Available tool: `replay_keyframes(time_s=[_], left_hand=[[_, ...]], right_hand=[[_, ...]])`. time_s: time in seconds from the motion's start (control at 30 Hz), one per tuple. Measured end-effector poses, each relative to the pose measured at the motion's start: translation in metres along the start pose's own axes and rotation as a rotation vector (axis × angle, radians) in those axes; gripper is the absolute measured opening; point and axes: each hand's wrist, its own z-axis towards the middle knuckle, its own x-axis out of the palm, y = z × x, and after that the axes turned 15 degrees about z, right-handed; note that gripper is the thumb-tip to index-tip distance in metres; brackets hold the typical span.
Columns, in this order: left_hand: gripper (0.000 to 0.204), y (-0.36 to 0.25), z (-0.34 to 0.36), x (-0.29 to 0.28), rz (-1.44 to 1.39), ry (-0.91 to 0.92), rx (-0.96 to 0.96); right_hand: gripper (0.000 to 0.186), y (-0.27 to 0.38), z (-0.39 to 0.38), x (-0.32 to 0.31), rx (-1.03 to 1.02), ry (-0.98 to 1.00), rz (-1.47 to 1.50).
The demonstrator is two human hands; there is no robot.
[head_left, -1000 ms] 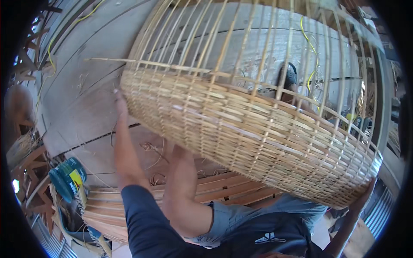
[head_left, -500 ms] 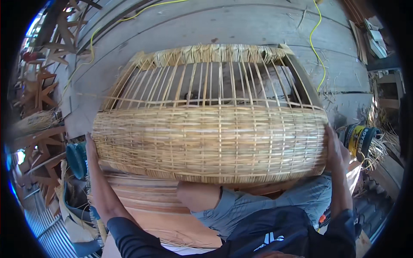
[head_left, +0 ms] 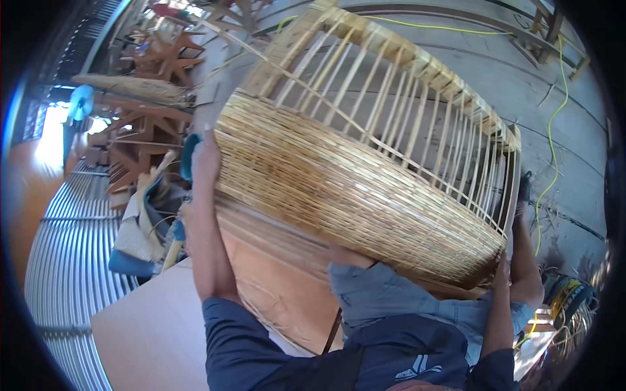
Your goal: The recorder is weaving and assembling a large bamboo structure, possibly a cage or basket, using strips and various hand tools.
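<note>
A wooden frame partly filled with woven rattan [head_left: 339, 189] lies tilted across my lap, its left end higher in the picture. The near part is tightly woven and bulges. Beyond it, bare upright stakes [head_left: 391, 91] run to the wrapped far rail [head_left: 424, 58]. A long loose strand [head_left: 306, 88] crosses the stakes above the weave. My left hand [head_left: 207, 156] holds the left end of the woven part, its thumb along the edge. My right hand [head_left: 501, 270] grips the lower right end; the frame hides some of its fingers.
A yellow cord [head_left: 551, 130] runs over the plank floor. Star-shaped wooden pieces [head_left: 173, 55] are stacked at the left, above corrugated metal [head_left: 72, 241]. A pale board [head_left: 143, 319] lies near my left arm. At the right stands a dark bucket [head_left: 566, 296] with strips.
The frame has turned in the picture, its left end up and its right end down, both hands still on its ends. My view has also swung, showing more of the left side.
</note>
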Motion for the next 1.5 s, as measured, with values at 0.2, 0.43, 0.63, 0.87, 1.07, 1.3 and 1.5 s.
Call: replay_keyframes(time_s=[0.2,0.43,0.63,0.87,1.07,1.3,1.5], left_hand=[[0.069,-0.023,-0.044,-0.083,-0.274,0.136,-0.286],[0.063,-0.026,-0.064,-0.123,-0.455,0.203,-0.145],[0.074,-0.01,-0.047,-0.116,-0.437,0.404,-0.026],[0.073,-0.013,0.021,-0.104,-1.343,0.861,0.048],[0.058,-0.023,0.049,-0.093,-1.476,1.099,0.033],[0.052,-0.024,0.05,-0.087,-1.501,1.158,-0.094],[0.05,-0.021,0.052,-0.09,-1.334,1.151,-0.139]], right_hand=[[0.058,0.011,0.053,0.03,-0.307,0.257,-0.789],[0.065,-0.043,0.129,0.048,-0.899,0.581,-1.278],[0.079,-0.075,0.141,0.059,-0.949,0.609,-1.429],[0.075,0.011,0.034,0.083,-0.682,0.661,-1.327],[0.065,0.072,-0.04,0.114,-0.171,0.318,-0.726],[0.058,0.068,-0.036,0.109,-0.229,0.29,-0.699],[0.064,0.023,0.015,0.104,-0.344,0.458,-0.882]])
